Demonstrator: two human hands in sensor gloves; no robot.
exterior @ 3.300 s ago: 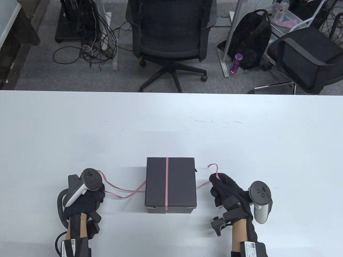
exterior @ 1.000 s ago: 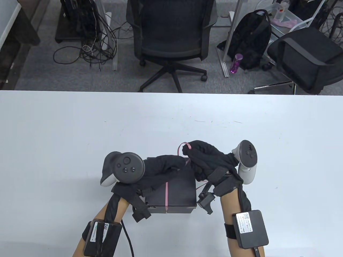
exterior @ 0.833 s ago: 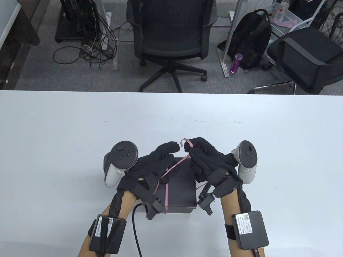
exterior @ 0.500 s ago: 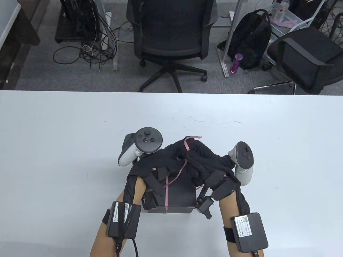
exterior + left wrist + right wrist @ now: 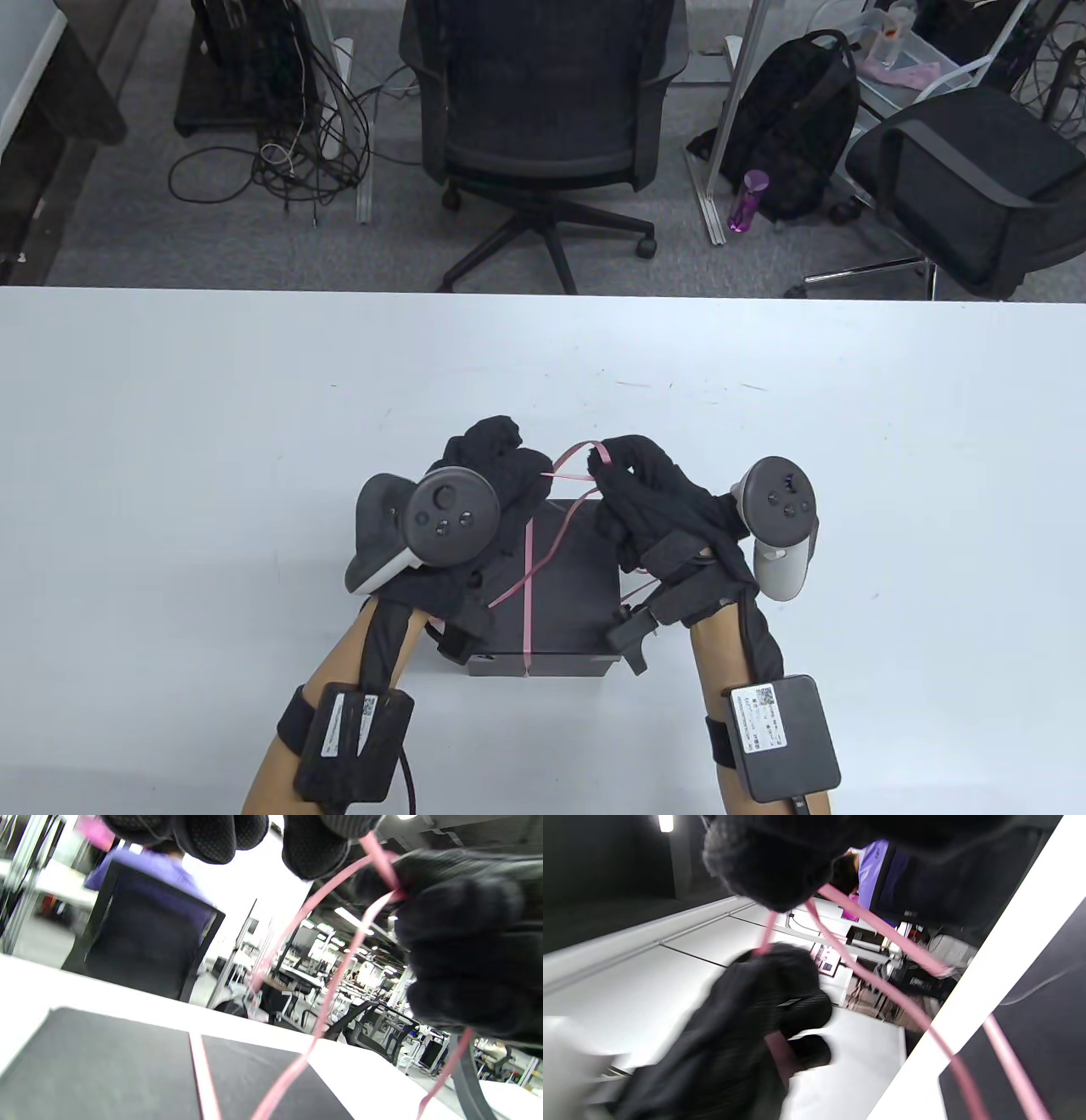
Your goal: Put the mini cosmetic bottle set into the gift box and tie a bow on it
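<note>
Closed black cardboard gift box (image 5: 564,594), lower centre on white counter (image 5: 170,424). Left hand (image 5: 488,471) and right hand (image 5: 640,492) above it, both pinching thin pink ribbon (image 5: 570,448).

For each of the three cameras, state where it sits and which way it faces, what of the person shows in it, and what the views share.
Table view: above, looking down at the white table; both forearms, left hand and right hand over the black box.
Left wrist view: low by the left wrist, looking across the box top toward the office; left fingertips at the top, right hand at right.
Right wrist view: tilted, under the right hand, facing the left hand.
Shared: all three show the pink ribbon and the box.
</note>
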